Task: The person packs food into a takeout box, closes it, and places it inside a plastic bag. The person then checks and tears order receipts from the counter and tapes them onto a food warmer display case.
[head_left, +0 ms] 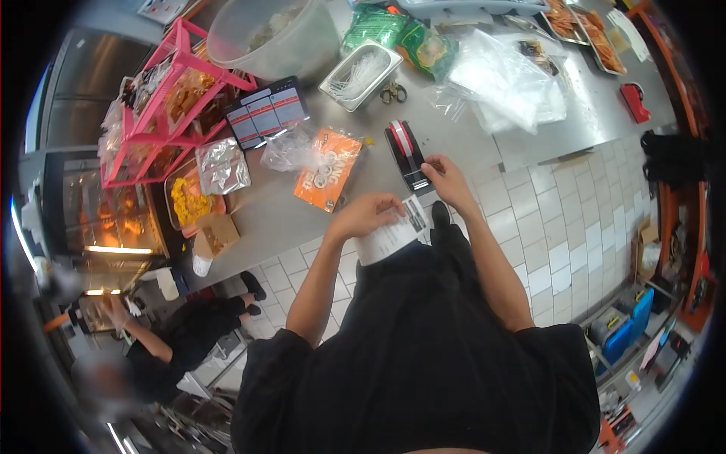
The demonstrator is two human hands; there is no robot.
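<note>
Near the table's front edge, my left hand [370, 215] is closed on a white printed receipt [384, 240], which hangs tilted over the edge in front of my body. A black tape dispenser [405, 155] with a red and pale roll lies just beyond it. The fingers of my right hand [449, 184] are pinched at the dispenser's near end, where the tape comes off; the strip itself is hard to make out. Left of the dispenser is an orange printed plastic bag [328, 168] with its clear top crumpled.
A tablet [268, 113], a pink rack [170, 106] of bagged food, a large plastic tub [276, 45] and a metal tray [360, 74] stand behind. Scissors [393, 93] and clear bags [507, 83] lie to the right. A co-worker [174, 340] is at the lower left.
</note>
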